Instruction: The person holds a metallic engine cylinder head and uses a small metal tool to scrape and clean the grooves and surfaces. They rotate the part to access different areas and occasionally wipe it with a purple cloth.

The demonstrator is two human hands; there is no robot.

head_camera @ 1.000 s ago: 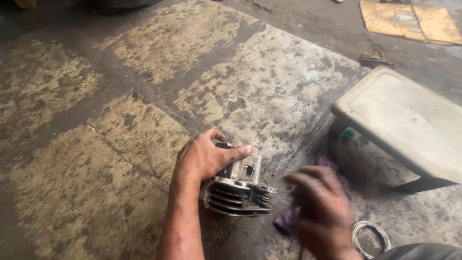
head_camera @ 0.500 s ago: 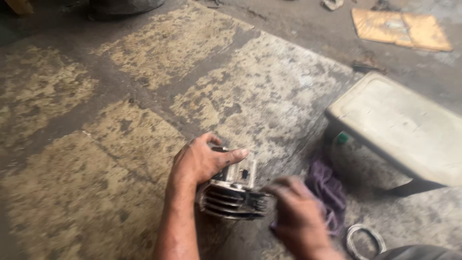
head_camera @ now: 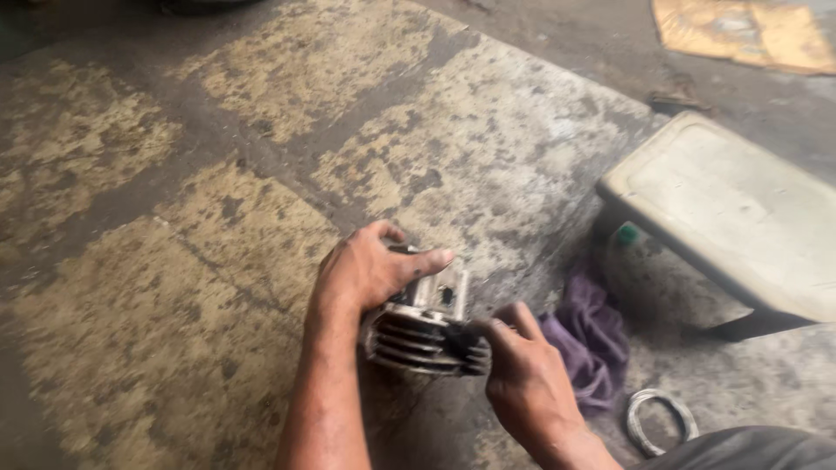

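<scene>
In the head view, the right hand (head_camera: 527, 383) has come in from the lower right since the earlier frames, where it was a blur away from the part and over the purple rag; now it sits against the near right edge of the finned engine cylinder (head_camera: 427, 335), thumb and fingers curled narrowly at the fins, though whether it pinches a small tool or only the metal is hard to make out. The left hand (head_camera: 366, 274) has kept its place on top of the cylinder, fingers spread over its upper end and holding it down, with the forefinger stretched out to the right. The cylinder itself lies on the stained concrete floor (head_camera: 218, 218), tilted on its side between the two hands, much where it was before. Counted: two hands, one cylinder, one purple rag (head_camera: 592, 339) crumpled just right of the right hand, one metal ring (head_camera: 662, 420) on the floor near the bottom edge, one low pale stool (head_camera: 731, 209) at the right, and one flattened piece of cardboard (head_camera: 740, 35) at the top right. A small green cap or lid (head_camera: 627, 233) peeks from under the stool's edge, too small to identify. The stool runs off the right edge, the cardboard is cut by the top, and the cylinder's far side is hidden under the left palm. A dark trouser leg (head_camera: 749, 448) fills the bottom right corner.
</scene>
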